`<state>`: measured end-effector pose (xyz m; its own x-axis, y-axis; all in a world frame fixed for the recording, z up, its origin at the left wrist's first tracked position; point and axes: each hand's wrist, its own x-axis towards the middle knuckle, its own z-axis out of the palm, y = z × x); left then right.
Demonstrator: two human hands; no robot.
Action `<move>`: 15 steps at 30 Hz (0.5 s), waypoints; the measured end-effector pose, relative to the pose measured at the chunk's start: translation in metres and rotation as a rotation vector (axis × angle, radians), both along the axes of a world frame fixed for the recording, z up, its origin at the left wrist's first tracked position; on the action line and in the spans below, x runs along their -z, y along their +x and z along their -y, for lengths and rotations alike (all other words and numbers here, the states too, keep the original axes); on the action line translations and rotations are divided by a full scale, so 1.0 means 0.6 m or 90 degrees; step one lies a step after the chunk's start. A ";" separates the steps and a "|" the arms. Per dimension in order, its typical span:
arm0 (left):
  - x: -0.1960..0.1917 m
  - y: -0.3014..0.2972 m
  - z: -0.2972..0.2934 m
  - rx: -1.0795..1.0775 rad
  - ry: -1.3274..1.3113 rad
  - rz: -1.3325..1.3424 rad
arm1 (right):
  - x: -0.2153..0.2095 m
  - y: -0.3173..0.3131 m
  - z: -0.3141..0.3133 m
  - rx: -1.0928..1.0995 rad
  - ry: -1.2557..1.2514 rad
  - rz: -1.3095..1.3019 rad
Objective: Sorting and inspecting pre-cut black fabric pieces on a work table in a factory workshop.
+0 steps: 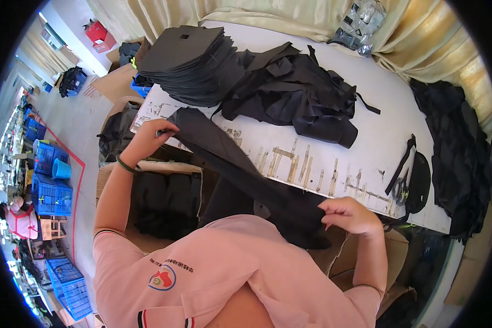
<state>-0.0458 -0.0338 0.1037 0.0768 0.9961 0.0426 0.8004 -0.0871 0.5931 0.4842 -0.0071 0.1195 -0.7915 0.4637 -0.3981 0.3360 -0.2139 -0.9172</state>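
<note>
A long piece of black fabric (232, 161) is stretched between my hands across the table's front edge. My left hand (157, 134) pinches its upper left end, near the stacked panels. At the lower right end, my right hand (349, 215) grips the fabric between thumb and fingers. Part of the piece lies over the table edge and the rest hangs in front of me. Beyond it, a heap of black fabric pieces (295, 93) rests on the white table (388, 131). To the heap's left stands a tall stack of dark flat panels (188, 60).
Scissors (400, 191) lie beside a black curved pouch (419, 183) at the table's right. More black fabric (456, 147) is piled at the right end. An open carton (169, 169) with black items stands below my left arm. Blue crates (52, 194) line the floor at left.
</note>
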 end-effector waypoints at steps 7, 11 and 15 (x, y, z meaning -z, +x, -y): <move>0.035 -0.012 -0.107 0.179 -0.211 -0.061 | 0.116 0.034 -0.111 0.062 0.043 0.216; 0.089 0.003 -0.187 0.249 -0.280 -0.090 | 0.138 0.014 -0.138 0.047 0.445 0.376; 0.009 0.068 -0.186 0.280 -0.542 -0.016 | 0.118 0.042 -0.127 0.037 0.196 0.347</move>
<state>-0.0047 0.0781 0.0986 0.4420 0.5745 -0.6889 0.8125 0.0691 0.5789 0.5096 0.0694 0.0487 -0.4826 0.6579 -0.5781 0.7681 0.0008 -0.6403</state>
